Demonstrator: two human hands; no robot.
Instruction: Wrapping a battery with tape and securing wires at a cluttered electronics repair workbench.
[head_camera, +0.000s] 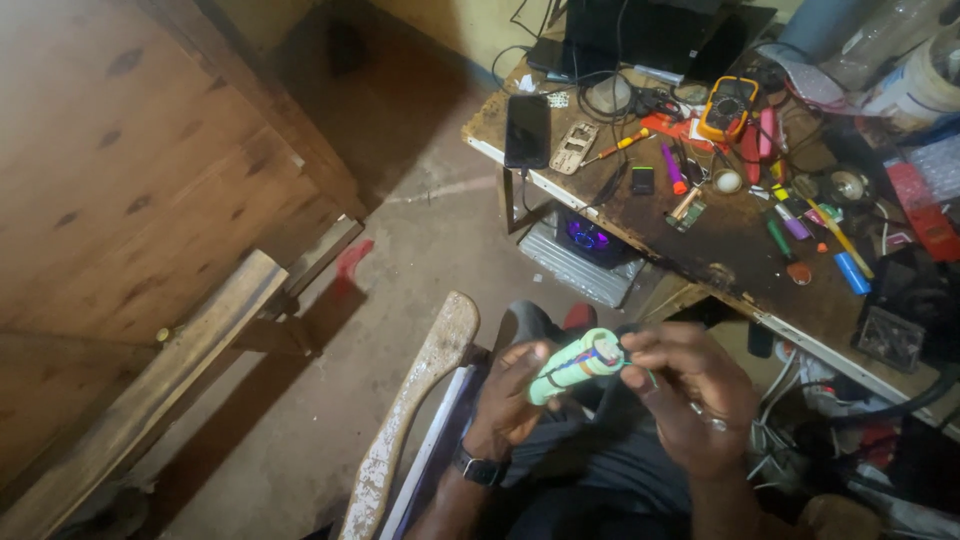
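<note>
- Two hands at lap level share one pale green battery pack (577, 365): left hand (512, 400) wrapped around its lower end, right hand (685, 385) pinching the upper end at the wiring.
- Black wristwatch (480, 467) on left wrist.
- Farther off, cluttered workbench (700, 250) — dark phone (527, 130), yellow multimeter (727, 107).

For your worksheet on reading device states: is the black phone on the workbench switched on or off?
Apparently off or asleep: the phone lies flat near the bench edge with a wholly dark screen.
</note>
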